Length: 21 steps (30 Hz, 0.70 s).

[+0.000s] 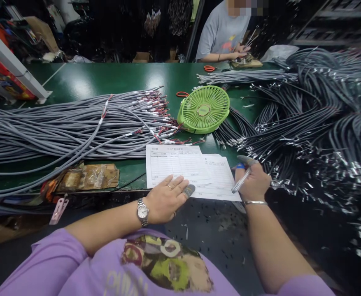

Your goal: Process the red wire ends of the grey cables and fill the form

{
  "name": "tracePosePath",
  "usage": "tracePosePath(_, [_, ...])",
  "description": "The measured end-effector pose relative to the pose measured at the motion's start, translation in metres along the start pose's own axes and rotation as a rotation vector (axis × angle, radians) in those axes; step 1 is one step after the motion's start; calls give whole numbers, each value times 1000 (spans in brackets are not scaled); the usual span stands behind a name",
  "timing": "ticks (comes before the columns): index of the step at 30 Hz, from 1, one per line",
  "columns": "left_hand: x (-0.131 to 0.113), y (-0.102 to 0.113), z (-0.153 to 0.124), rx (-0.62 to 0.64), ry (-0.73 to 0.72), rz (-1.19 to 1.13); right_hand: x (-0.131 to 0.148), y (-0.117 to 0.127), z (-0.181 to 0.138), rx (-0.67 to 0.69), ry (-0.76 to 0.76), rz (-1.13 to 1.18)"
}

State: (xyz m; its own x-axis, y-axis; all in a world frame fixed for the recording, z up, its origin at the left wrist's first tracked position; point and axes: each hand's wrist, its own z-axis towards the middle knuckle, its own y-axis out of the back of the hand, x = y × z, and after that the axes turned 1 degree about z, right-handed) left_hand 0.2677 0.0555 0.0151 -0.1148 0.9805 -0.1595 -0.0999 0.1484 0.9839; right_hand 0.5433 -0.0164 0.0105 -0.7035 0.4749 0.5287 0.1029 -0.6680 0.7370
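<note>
A printed form with ruled rows lies at the front edge of the green table, overlapping a second paper sheet on its right. My left hand rests flat on the lower edge of the papers, fingers stretched out, with a grey cover on one fingertip. At the right edge of the sheets, my right hand is closed around a clear pen, its tip pointing down and left near the paper's corner. Grey and blue coverings show on fingers of this hand.
Grey cables with stripped ends cover the left of the table. A green fan stands behind the papers. Dark cable bundles heap up at right. A taped cardboard piece lies front left. Across the table, a person handles something.
</note>
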Motion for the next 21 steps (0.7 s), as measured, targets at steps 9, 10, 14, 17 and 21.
tracePosePath(9, [6, -30, -3, -104, -37, 19, -4, -1, 1, 7, -23, 61])
tracePosePath(10, [7, -33, -3, -118, -39, 27, -4, 0, 3, 27, -39, 69])
tracePosePath(14, [9, -36, -2, -147, -45, 49, 11, 7, 16, 196, -78, 114])
tracePosePath(17, [9, -37, -2, -155, -51, 45, 36, 7, 26, 269, 37, 104])
tracePosePath(21, [10, -39, -2, -174, -50, 40, 74, -4, 34, 342, 217, -163])
